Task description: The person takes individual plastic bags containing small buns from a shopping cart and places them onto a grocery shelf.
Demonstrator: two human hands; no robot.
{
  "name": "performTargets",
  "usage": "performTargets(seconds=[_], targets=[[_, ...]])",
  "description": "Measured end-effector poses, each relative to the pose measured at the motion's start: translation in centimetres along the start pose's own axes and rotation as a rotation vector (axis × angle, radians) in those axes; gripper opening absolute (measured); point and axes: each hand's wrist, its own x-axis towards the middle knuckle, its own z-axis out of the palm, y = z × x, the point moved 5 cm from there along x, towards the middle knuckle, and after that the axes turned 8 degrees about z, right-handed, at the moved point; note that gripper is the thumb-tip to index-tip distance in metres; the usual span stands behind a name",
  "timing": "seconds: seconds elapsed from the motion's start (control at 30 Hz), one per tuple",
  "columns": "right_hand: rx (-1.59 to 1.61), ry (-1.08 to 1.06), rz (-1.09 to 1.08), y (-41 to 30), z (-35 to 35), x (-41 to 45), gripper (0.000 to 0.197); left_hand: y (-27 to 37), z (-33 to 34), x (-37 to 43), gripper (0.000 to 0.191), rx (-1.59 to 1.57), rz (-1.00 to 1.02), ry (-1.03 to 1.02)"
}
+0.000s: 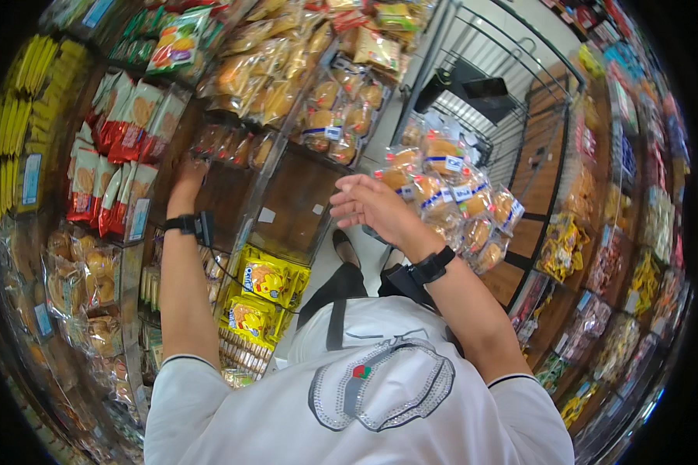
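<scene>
My left hand reaches into a wooden shelf compartment. Its fingers lie close to a row of wrapped brown buns, but the fingertips are blurred and hidden, so a grip on one is not visible. My right hand hovers over the aisle, palm turned left, fingers apart and holding nothing. Just beyond it, a heap of bagged buns with blue-and-white labels rests in the near end of a black wire shopping cart. Similar bagged buns sit in a shelf bin at the upper middle.
Red-and-white snack packs stand left of my left hand. Yellow snack bags fill a lower bin. A phone and a dark bottle are in the cart. Another stocked shelf lines the right side. Clear dividers edge the bins.
</scene>
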Motion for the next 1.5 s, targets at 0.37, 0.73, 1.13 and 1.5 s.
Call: performTargets(seconds=[0.37,0.73,1.13,1.5], targets=[[0.094,0.175,-0.431,-7.6,-10.1,-16.8,0.037,33.0,-8.7,-8.5,0.038,-0.546,0.398,-0.126],[0.248,0.762,-0.594,1.6,-29.4,-30.5,0.022,49.8,0.3,-16.0,0.027,-0.726,0.461,-0.401],[0.236,0.758,-0.199,12.9,-36.0,-27.1,0.06,65.0,10.0,-25.3,0.046,-0.315,0.91,-0.657],[0.41,0.492,-0.26,14.7,-36.4,-27.0,0.072,67.4,16.1,-28.0,0.036,-0.224,1.007,-0.651]])
